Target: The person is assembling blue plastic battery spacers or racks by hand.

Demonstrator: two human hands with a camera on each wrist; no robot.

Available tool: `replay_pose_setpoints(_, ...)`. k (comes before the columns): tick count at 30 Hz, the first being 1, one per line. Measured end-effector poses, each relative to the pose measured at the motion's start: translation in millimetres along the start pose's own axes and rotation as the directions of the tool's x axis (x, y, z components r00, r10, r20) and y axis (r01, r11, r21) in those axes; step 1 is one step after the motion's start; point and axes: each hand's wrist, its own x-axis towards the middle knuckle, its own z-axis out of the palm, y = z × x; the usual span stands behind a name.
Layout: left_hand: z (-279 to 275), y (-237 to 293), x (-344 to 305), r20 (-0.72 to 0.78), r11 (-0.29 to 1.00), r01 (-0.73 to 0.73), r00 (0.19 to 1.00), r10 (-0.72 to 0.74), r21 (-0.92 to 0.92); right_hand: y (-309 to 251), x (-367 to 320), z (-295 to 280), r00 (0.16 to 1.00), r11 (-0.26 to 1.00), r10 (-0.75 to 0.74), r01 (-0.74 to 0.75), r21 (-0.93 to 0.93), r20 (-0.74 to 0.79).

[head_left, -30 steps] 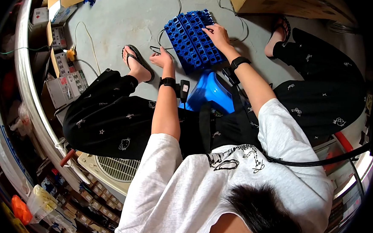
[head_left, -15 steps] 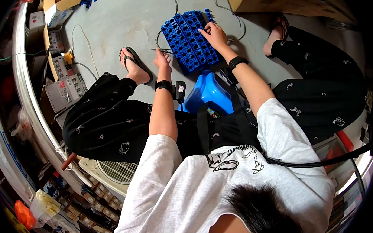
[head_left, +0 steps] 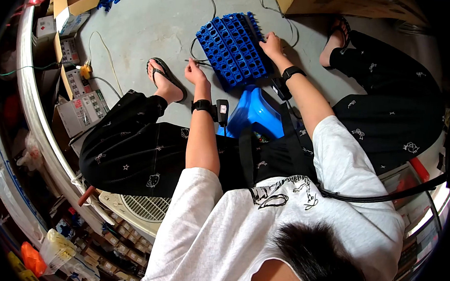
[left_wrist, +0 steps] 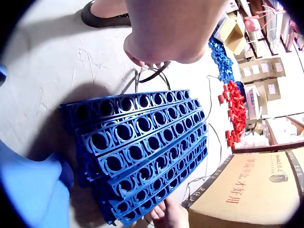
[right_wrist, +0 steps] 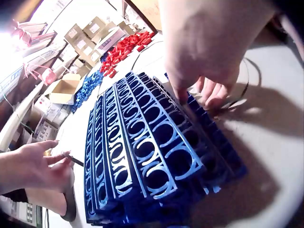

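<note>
A stack of blue plastic strips (head_left: 233, 51) with rows of round holes stands on the floor before the person. At its left side the left hand (head_left: 195, 73) pinches the end of a thin black strap (right_wrist: 75, 160), which forms a loop (left_wrist: 154, 78) beside the stack in the left wrist view. The right hand (head_left: 273, 46) is at the right edge, its thumb and curled fingers gripping an outer blue strip (right_wrist: 213, 128) that stands slightly apart from the others at its far end. Part of the right hand's grip is hidden behind the stack in the left wrist view.
A blue plastic stool (head_left: 257, 114) stands between the stack and the person. Piles of blue pieces (right_wrist: 88, 90) and red pieces (right_wrist: 126, 50) lie farther off. A large cardboard box (head_left: 346, 6) is at the far right; smaller boxes (head_left: 80, 113) line the left. Thin cables cross the floor.
The right hand has moved from over the top of the stack to its right edge. The left hand's fingers have closed from a looser pose onto the strap end.
</note>
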Motion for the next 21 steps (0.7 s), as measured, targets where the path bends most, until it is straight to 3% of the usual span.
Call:
replay_pose_setpoints(7, 0.1, 6.4, -4.8, -0.075, 0.999, -0.031, 0.997, 0.033, 0.033, 6.0, 3.1, 2.4, 0.994, 0.995, 0.104, -0.104, 0.007, 0.04)
replay_pose_setpoints(12, -0.9, 4.1, -6.3, -0.078, 0.998, 0.008, 0.997, -0.003, 0.06, 3.4, -2.0, -4.3, 0.997, 0.978, -0.017, 0.001, 0.207, 0.074)
replay_pose_setpoints(21, 1.1, 6.1, -13.3, -0.043, 0.999, 0.038, 0.998, -0.038, 0.001, -11.7, -19.4, -18.7, 0.994, 0.965, -0.093, 0.076, 0.25, 0.054)
